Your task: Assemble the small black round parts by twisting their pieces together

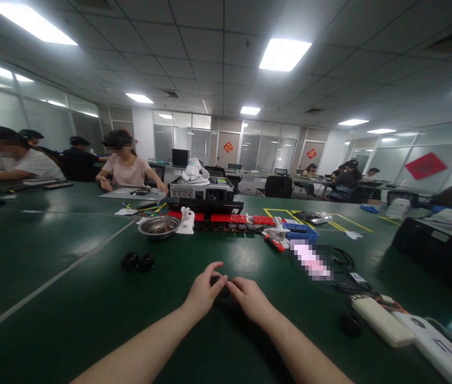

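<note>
My left hand (pixel 205 288) and my right hand (pixel 250 300) meet over the green table in front of me. Between them is a small black wheel-like piece (pixel 222 290), mostly hidden by the fingers. The left thumb and fingers curl around it, with the index finger raised. My right thumb and fingertips pinch at its right side. Two similar black round pieces (pixel 137 261) sit together to the left. One more black round piece (pixel 351 322) lies to the right, near a cream power bank (pixel 383 320).
Beyond my hands are a metal bowl (pixel 157 234) of small parts, red trays (pixel 229 218), a red-handled tool (pixel 274 242) and a blue bin (pixel 301 233). Black cables (pixel 346 266) and a white box-like device (pixel 437 344) lie right. A person (pixel 127 165) sits across the table.
</note>
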`<state>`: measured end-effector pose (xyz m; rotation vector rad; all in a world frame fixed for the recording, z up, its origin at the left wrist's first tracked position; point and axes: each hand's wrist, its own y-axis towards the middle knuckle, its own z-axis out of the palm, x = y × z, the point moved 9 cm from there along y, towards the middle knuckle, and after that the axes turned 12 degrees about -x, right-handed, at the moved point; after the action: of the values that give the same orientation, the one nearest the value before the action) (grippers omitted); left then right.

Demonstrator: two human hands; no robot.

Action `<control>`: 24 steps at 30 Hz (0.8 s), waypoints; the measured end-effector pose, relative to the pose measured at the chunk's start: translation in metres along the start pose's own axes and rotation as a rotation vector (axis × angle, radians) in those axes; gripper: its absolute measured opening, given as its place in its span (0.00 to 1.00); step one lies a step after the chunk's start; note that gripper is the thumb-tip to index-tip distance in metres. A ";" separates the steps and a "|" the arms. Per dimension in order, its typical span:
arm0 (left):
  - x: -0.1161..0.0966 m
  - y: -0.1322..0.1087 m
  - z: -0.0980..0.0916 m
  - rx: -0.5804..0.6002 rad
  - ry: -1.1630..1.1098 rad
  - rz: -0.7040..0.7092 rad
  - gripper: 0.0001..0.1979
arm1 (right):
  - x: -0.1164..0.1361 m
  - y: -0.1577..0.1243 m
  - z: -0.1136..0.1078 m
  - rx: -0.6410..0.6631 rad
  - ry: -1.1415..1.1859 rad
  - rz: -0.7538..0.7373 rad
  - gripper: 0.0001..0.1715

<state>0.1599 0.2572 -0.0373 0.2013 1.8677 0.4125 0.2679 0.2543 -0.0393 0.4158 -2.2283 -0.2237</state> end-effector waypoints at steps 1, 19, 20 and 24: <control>0.005 0.001 0.000 -0.005 -0.011 -0.037 0.23 | 0.003 -0.001 0.000 -0.011 -0.016 -0.019 0.17; 0.003 0.005 -0.004 -0.034 -0.062 -0.020 0.18 | -0.012 0.001 0.003 0.051 0.065 0.100 0.27; -0.002 0.004 -0.005 -0.035 -0.050 0.016 0.18 | -0.016 0.001 0.005 0.067 0.110 0.124 0.29; -0.013 0.000 -0.004 -0.007 -0.015 0.086 0.18 | -0.023 0.002 0.018 0.140 0.259 0.183 0.29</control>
<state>0.1609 0.2516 -0.0246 0.2798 1.8470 0.4748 0.2667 0.2648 -0.0665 0.2941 -2.0167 0.0799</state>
